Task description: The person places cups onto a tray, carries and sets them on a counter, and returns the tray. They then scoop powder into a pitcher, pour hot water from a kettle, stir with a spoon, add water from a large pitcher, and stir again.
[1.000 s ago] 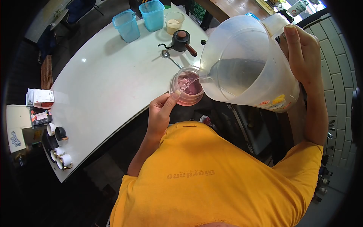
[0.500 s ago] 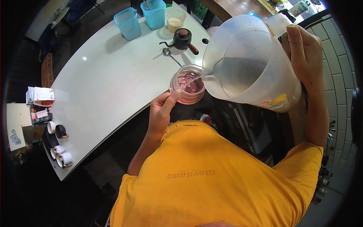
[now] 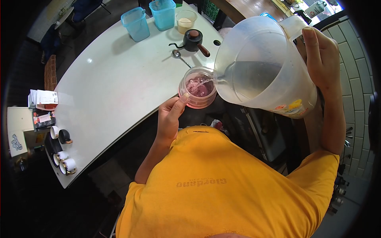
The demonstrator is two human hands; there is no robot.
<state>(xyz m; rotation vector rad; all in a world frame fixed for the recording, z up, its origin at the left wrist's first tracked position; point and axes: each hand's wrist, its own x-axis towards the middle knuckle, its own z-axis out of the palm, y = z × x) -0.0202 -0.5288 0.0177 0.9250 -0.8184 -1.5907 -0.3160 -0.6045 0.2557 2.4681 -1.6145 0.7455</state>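
My right hand (image 3: 320, 55) is closed around the handle of a large translucent plastic pitcher (image 3: 254, 51), tilted to the left. A thin stream of clear liquid runs from its spout into a clear jar (image 3: 183, 88) with pinkish, bubbling liquid (image 3: 199, 87) inside. My left hand (image 3: 170, 115) grips the jar at its near left side, thumb on the rim; its other fingers are mostly hidden beneath. The jar is at the edge of the white table. Beyond it lies a metal spoon (image 3: 176, 54), its handle end reaching behind the jar.
On the white table (image 3: 107, 87) stand a small black pot with a wooden handle (image 3: 193, 39), a cup of pale contents (image 3: 185, 23), and two blue plastic containers (image 3: 135, 25) (image 3: 163, 15). Several white cups (image 3: 67, 166) sit at the left end, near some papers (image 3: 43, 97).
The liquid keeps flowing from the pitcher into the jar. Both hands hold almost the same position, and the view has shifted very slightly.
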